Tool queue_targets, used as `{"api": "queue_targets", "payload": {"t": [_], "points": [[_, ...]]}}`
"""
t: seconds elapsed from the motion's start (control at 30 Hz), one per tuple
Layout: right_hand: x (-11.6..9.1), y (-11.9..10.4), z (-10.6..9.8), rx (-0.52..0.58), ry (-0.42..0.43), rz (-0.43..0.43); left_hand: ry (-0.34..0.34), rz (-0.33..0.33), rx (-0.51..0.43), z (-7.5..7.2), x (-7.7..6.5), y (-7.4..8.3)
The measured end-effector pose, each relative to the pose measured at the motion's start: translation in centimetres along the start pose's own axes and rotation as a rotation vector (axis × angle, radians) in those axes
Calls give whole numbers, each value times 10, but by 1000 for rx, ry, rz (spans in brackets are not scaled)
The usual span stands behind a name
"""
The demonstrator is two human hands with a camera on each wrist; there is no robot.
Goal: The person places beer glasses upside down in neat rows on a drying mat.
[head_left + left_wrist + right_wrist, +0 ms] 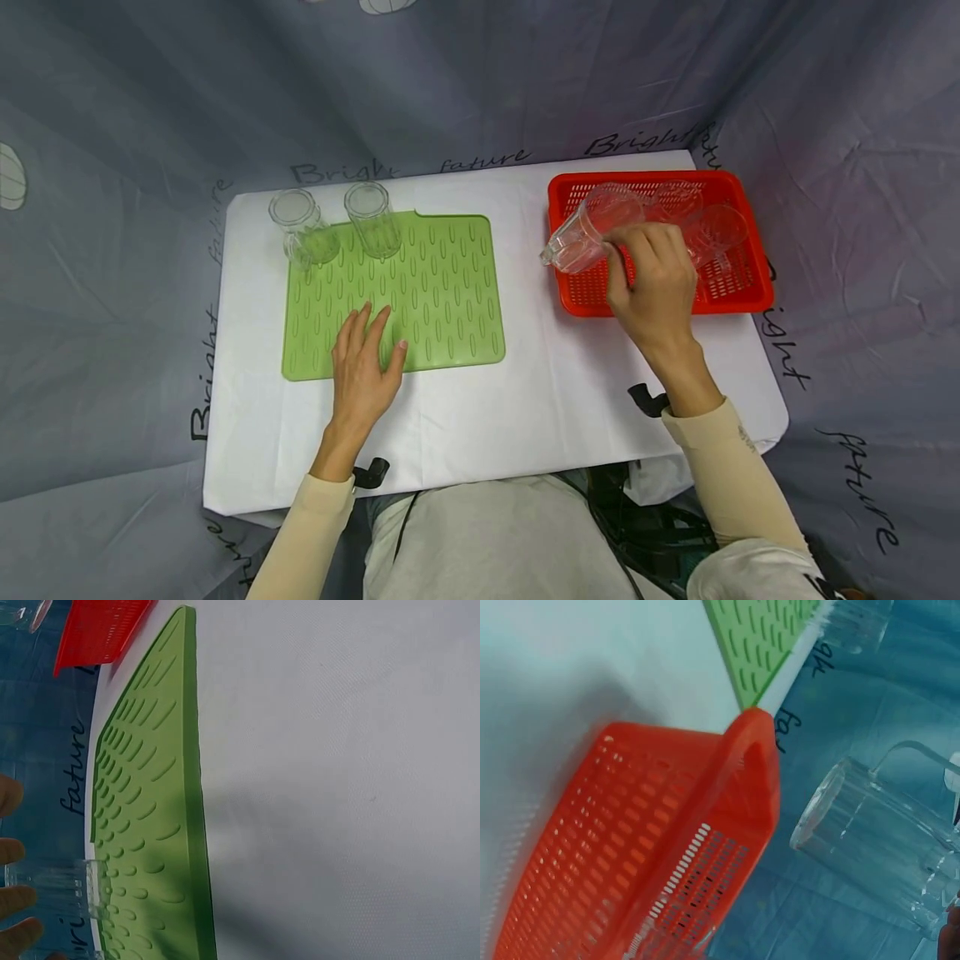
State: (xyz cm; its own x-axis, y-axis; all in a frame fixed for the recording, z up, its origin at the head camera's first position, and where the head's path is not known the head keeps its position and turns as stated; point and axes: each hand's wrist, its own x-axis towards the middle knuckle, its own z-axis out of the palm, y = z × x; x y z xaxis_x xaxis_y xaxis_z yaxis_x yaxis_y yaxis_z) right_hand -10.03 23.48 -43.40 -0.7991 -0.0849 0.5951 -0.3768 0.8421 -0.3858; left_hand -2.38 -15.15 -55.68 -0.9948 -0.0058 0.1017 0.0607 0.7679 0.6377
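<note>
My right hand point(658, 283) pinches a clear glass mug point(581, 242) between thumb and fingers, tilted over the left part of the red basket point(738, 296). In the right wrist view the mug point(874, 840) shows its curved handle, with a fingertip at the right edge. Several more clear glasses point(716, 229) lie in the basket. My left hand point(363, 375) is over the front edge of the green ridged mat point(450, 292), fingers spread and holding nothing. Two clear glasses, one at the back left corner point(296, 212) and one beside it point(372, 221), stand at the mat's back edge.
A white cloth covers the table point(480, 433), with the mat on its left and the basket at its back right. Grey curtains point(480, 83) with handwriting hang close behind and on both sides. The table's front edge lies against the person's body.
</note>
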Motion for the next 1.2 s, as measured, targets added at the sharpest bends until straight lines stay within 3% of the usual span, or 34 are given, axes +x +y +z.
{"api": "queue_targets", "payload": {"t": [0.33,1.2], "points": [[-8,-12,2,30,-1,-28,-4,2,2,0,0,-3],[-35,-40,23,161,-42,-49,-33,29,-21,9,-2,6]]}}
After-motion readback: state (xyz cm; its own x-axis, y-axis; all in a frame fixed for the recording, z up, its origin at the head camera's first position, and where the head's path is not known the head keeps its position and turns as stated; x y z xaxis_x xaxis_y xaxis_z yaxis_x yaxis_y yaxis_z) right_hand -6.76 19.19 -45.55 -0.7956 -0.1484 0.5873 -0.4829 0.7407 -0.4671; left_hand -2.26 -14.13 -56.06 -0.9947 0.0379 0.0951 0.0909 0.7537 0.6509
